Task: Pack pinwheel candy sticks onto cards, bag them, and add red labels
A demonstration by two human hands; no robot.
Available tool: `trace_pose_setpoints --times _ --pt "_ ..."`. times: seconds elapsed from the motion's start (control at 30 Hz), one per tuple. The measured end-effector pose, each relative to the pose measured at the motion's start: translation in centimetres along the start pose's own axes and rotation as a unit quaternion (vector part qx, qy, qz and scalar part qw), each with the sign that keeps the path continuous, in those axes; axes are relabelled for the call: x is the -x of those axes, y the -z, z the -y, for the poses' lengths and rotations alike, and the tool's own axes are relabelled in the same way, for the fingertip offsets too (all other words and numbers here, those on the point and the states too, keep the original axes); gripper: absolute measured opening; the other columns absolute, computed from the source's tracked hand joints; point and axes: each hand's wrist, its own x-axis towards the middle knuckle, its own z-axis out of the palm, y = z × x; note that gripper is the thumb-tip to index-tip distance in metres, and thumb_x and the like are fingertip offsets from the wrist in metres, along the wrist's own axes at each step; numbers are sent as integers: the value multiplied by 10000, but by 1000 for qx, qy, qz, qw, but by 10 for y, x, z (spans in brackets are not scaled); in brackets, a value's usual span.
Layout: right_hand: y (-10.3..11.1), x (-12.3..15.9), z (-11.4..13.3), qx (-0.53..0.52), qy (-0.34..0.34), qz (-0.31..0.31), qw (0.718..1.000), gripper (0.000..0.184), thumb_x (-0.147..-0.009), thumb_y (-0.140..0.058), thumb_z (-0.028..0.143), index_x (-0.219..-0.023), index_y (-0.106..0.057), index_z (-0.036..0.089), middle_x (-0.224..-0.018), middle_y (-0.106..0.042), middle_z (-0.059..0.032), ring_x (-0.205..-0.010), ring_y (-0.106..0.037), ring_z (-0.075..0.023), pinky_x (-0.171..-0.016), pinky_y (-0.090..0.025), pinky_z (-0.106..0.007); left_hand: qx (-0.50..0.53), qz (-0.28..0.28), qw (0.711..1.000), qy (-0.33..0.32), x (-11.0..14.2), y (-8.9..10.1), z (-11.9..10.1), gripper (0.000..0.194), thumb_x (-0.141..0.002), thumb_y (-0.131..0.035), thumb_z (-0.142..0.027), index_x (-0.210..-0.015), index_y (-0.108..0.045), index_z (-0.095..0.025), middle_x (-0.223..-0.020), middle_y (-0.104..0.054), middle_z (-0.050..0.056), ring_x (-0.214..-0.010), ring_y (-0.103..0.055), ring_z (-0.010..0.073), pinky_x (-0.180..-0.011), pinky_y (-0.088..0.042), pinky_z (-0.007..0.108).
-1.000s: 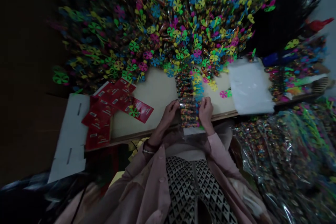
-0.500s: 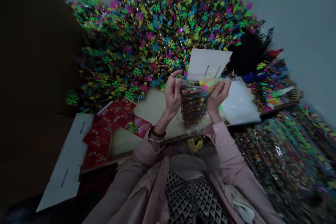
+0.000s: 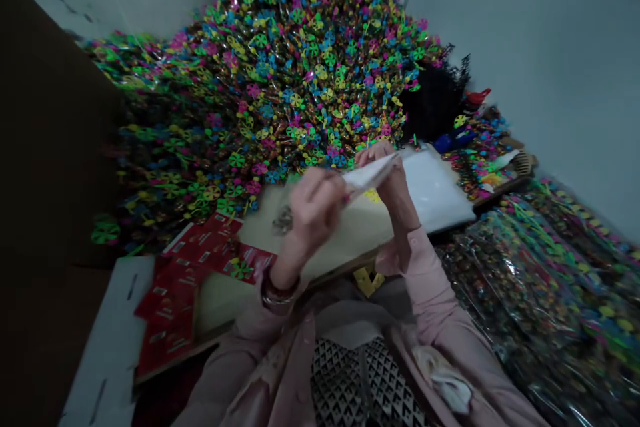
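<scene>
Between my two hands, above the pale board (image 3: pixel 350 233), is a white card (image 3: pixel 370 175), tilted and seen nearly edge-on. My left hand (image 3: pixel 316 207), smeared by motion, is closed on its near left end. My right hand (image 3: pixel 389 170) grips the far right end with fingers bent over it. A small shiny clump (image 3: pixel 283 220), perhaps part of a clear bag, shows left of my left hand. The rest of the filled bag is hidden. Red printed cards (image 3: pixel 197 253) lie fanned on the board's left, with a green pinwheel piece (image 3: pixel 241 269) on them.
A large heap of colourful pinwheel toys (image 3: pixel 300 80) rises behind the board. White plastic bags (image 3: pixel 435 190) lie to the right, beside a blue object (image 3: pixel 454 140). Packed clear bags (image 3: pixel 530 287) fill the lower right. White slotted card (image 3: pixel 107 327) and brown cardboard (image 3: pixel 45 147) stand left.
The filled clear bag with its upright white card has been turned, so the card now shows nearly edge-on between my hands. My left hand moved left and down; the view shifted right.
</scene>
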Motion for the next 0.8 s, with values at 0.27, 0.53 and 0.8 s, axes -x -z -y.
trace_pose_setpoints --times 0.27,0.53,0.8 --pt "97 50 -49 -43 -306 3 951 221 -739 -674 371 -837 -616 181 -846 -687 -16 -774 -623 -160 -752 -509 -300 17 439 898 30 106 -101 -70 197 -958 -416 -246 -954 -600 -176 -871 -625 62 -848 -577 188 -729 -431 312" --pt "172 115 -83 -3 -355 -195 914 521 -800 -484 643 -1144 -537 255 -1099 -653 -63 -918 -652 -184 -690 -547 -315 117 545 830 21 100 -144 -50 283 -977 -357 -310 -1009 -593 -157 -958 -648 95 -910 -609 206 -818 -458 329" --pt "170 150 -75 174 -343 -166 908 428 -578 -729 487 -824 -588 167 -695 -630 -8 -619 -562 -145 -562 -471 -258 100 661 726 161 69 -212 90 264 -859 -498 -286 -876 -681 -95 -876 -691 134 -761 -616 202 -694 -423 275"
